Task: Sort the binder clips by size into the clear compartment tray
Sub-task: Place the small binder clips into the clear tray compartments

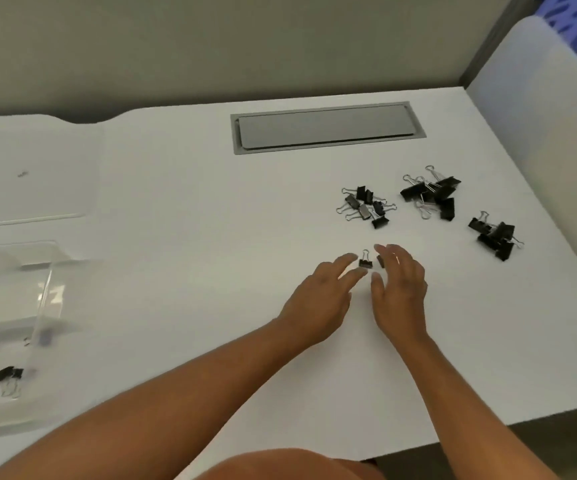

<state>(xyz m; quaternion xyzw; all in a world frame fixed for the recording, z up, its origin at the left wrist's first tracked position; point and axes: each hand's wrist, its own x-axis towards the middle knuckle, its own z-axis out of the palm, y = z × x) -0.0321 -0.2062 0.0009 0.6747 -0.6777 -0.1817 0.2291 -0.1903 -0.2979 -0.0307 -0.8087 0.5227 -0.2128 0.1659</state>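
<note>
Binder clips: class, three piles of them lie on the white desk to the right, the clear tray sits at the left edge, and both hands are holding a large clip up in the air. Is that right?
Not quite. The head view shows the left hand and right hand low over the desk, open, either side of a small binder clip that rests on the white desk. The three piles and the clear tray are as you said.

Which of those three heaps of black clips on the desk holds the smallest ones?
The left heap, nearest the two hands. Its clips are clearly smaller than those in the middle heap and the right heap, which hold bigger black bodies.
</note>
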